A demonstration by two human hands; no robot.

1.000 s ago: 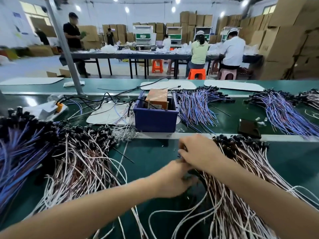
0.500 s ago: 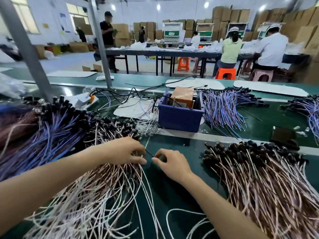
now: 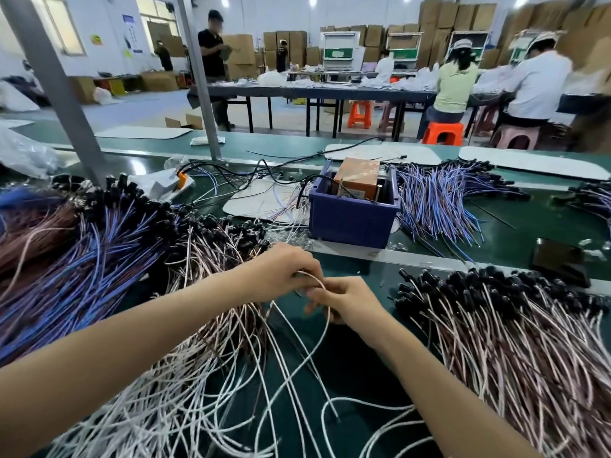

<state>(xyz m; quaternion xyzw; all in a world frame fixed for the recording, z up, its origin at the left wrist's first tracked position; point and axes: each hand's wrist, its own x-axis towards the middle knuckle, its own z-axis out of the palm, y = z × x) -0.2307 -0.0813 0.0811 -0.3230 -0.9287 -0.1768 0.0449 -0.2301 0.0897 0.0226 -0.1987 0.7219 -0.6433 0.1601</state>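
Note:
My left hand (image 3: 281,271) and my right hand (image 3: 347,300) meet over the green bench (image 3: 357,282) at mid-frame. Both pinch a thin pink-white wire (image 3: 325,322) that arches between their fingertips and trails down toward me. What sits at the wire's tip is hidden by my fingers. A loose pile of pink-white wires (image 3: 205,375) with black ends spreads under my left forearm. To the right of my right hand lies another pile of pink-white wires (image 3: 515,332) with black connectors.
A blue bin (image 3: 352,214) with an orange box inside stands behind my hands. Purple-blue wire bundles lie at left (image 3: 76,256) and behind right (image 3: 436,200). A dark flat object (image 3: 558,259) lies at right. Grey posts (image 3: 56,90) rise at left. People work at far tables.
The view shifted left from the right pile to the left pile. My left hand drew a wire out of the left pile, and both hands now hold it between them.

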